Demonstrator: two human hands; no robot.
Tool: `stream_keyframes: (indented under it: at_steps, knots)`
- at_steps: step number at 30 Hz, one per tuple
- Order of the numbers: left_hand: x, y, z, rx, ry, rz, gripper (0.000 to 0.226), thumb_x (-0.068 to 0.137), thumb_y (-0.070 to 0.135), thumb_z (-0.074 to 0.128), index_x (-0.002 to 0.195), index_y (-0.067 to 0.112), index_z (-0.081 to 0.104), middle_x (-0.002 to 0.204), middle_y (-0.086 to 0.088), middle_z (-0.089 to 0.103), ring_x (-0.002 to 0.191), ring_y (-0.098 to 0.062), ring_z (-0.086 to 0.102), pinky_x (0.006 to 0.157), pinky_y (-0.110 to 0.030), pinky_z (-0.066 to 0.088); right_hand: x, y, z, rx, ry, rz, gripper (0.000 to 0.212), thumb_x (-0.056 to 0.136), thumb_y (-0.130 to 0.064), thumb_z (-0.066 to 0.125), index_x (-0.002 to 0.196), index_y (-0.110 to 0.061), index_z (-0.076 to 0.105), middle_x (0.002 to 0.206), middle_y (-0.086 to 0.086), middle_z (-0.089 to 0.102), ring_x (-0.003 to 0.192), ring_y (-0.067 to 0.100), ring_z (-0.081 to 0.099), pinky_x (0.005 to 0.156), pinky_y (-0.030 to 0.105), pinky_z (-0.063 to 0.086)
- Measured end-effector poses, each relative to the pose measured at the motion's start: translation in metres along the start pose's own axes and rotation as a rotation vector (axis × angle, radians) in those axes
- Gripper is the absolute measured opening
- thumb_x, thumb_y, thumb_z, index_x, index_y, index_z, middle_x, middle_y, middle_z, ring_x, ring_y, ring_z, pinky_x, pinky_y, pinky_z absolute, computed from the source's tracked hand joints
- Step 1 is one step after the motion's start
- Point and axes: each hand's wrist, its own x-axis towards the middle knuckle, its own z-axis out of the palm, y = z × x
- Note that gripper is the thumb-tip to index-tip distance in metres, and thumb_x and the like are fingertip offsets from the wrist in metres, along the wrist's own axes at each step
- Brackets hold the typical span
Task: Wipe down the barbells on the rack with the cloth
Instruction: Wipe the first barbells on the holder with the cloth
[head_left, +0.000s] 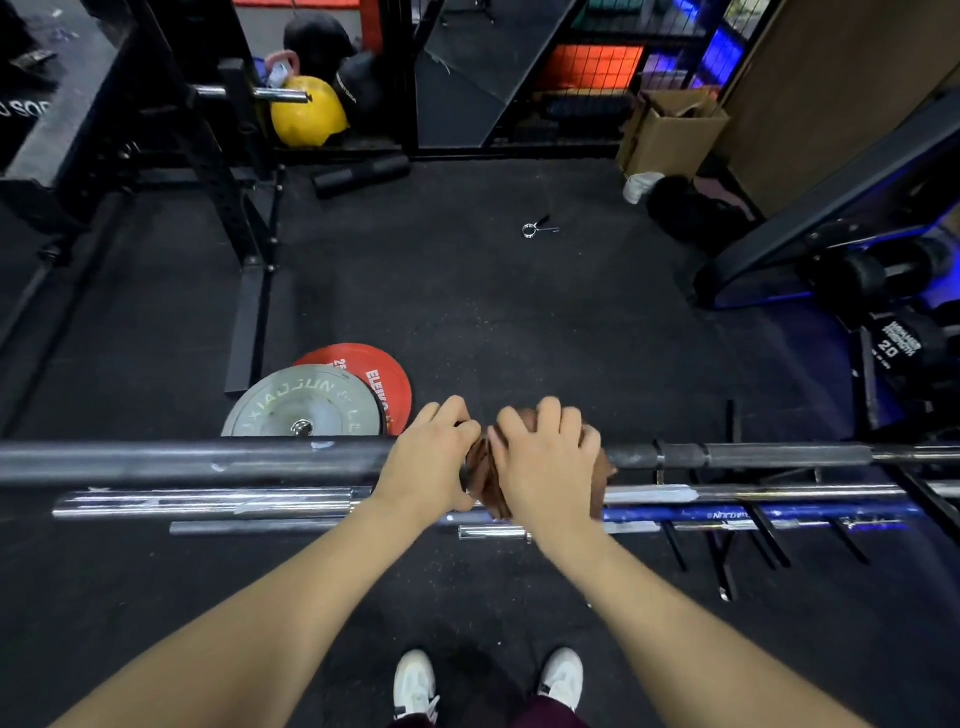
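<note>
1. Standing at the near edge are 2 white shoes (485, 680) on the black rubber floor (467, 291), with both bare forearms reaching away from them.
2. The lower barbells (208, 503) lie side by side just past the shoes: 2 chrome ones, a thinner grey one and a blue one at the right, all running left to right across black rack prongs (758, 525).
3. The top barbell (182, 460) is a dark grey, dull shaft with pale scuffs on its left part and a ribbed collar at the right; it crosses the whole view, above the others.
4. The cloth (488, 483) is reddish brown, bunched into folds and wrapped around the top barbell at its middle.
5. The right hand (545, 457) is clamped over the cloth, fingers curled over the far side of the bar.
6. The left hand (431, 457) grips the bar just beside the cloth, touching its left edge, fingers curled over.
7. Beyond the bar, at the left, a grey plate (306, 402) lies overlapping a red plate (374, 374).
8. Farther off, a spring collar (537, 227) sits alone on the floor, with a black foam roller (361, 175) and a yellow ball (306, 111) at the far left and a cardboard box (670, 135) at the far right.
</note>
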Motion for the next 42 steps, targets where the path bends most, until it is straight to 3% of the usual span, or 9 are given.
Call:
stream_keyframes:
  at_steps: [4,6,12,19,25,29,36,39,42]
  knots:
    - [-0.001,-0.001,0.000,0.014,-0.020,-0.011,0.046,0.066,0.032,0.078,0.103,0.015,0.056,0.115,0.004,0.040,0.102,-0.016,0.039,0.075,-0.025,0.040,0.050,-0.007,-0.010,0.144,-0.553,0.075,0.034,0.099,-0.038,0.032,0.121,-0.024,0.054,0.124,0.008,0.049,0.117,0.029,0.039,0.092,0.049,0.032]
    - [0.000,-0.001,-0.002,0.017,-0.024,-0.010,0.046,0.066,0.031,0.078,0.101,0.014,0.055,0.115,0.004,0.040,0.102,-0.017,0.040,0.075,-0.026,0.040,0.065,-0.012,-0.012,0.208,-0.664,0.153,0.037,0.098,-0.039,0.034,0.126,-0.024,0.054,0.130,0.008,0.048,0.122,0.029,0.037,0.096,0.049,0.030]
    - [0.001,-0.002,0.000,-0.035,0.030,-0.014,0.037,0.068,0.034,0.071,0.096,0.014,0.057,0.109,0.002,0.043,0.095,-0.019,0.041,0.079,-0.033,0.046,-0.020,-0.011,-0.003,0.104,0.057,0.020,0.016,0.085,-0.033,0.045,0.091,-0.024,0.058,0.100,0.012,0.053,0.094,0.030,0.043,0.084,0.047,0.043]
    - [0.001,0.001,0.000,0.031,-0.014,-0.029,0.049,0.067,0.030,0.077,0.107,0.016,0.055,0.116,0.003,0.040,0.104,-0.018,0.039,0.078,-0.026,0.041,0.046,-0.016,-0.005,0.176,-0.466,0.081,0.033,0.100,-0.039,0.031,0.120,-0.025,0.053,0.120,0.007,0.047,0.115,0.028,0.038,0.094,0.048,0.031]
    - [0.001,0.003,-0.005,0.038,-0.042,-0.039,0.047,0.066,0.029,0.079,0.104,0.017,0.055,0.114,0.004,0.040,0.100,-0.017,0.040,0.077,-0.027,0.043,0.020,0.033,0.006,-0.038,0.001,0.012,0.027,0.083,-0.044,0.045,0.083,-0.024,0.064,0.081,0.009,0.056,0.076,0.031,0.055,0.066,0.042,0.044]
    - [0.005,0.003,-0.005,0.037,-0.037,-0.035,0.051,0.065,0.033,0.081,0.107,0.017,0.056,0.114,0.004,0.040,0.100,-0.017,0.040,0.080,-0.027,0.044,0.020,0.072,0.009,-0.050,0.068,0.153,0.029,0.083,-0.041,0.044,0.081,-0.020,0.064,0.081,0.011,0.055,0.078,0.032,0.054,0.073,0.043,0.046]
    - [-0.002,0.002,0.001,0.019,0.001,-0.040,0.039,0.067,0.031,0.073,0.100,0.017,0.057,0.111,0.003,0.042,0.099,-0.018,0.043,0.068,-0.025,0.032,0.004,-0.024,0.013,0.152,0.163,0.022,0.010,0.077,-0.027,0.054,0.079,-0.023,0.063,0.084,0.004,0.056,0.077,0.026,0.056,0.071,0.040,0.046]
    - [-0.002,-0.001,-0.003,0.017,-0.021,-0.025,0.044,0.064,0.030,0.077,0.101,0.016,0.057,0.109,0.003,0.041,0.099,-0.018,0.043,0.070,-0.024,0.033,0.001,0.007,0.011,0.079,0.171,-0.136,0.026,0.085,-0.039,0.041,0.084,-0.026,0.064,0.085,0.004,0.057,0.076,0.026,0.056,0.066,0.038,0.046]
    - [0.000,-0.001,-0.005,0.006,-0.057,-0.039,0.051,0.062,0.033,0.082,0.104,0.018,0.057,0.111,0.005,0.040,0.096,-0.015,0.040,0.073,-0.026,0.039,0.008,0.058,0.013,-0.018,0.162,-0.015,0.030,0.084,-0.045,0.041,0.086,-0.027,0.064,0.086,0.005,0.057,0.077,0.029,0.055,0.068,0.038,0.045]
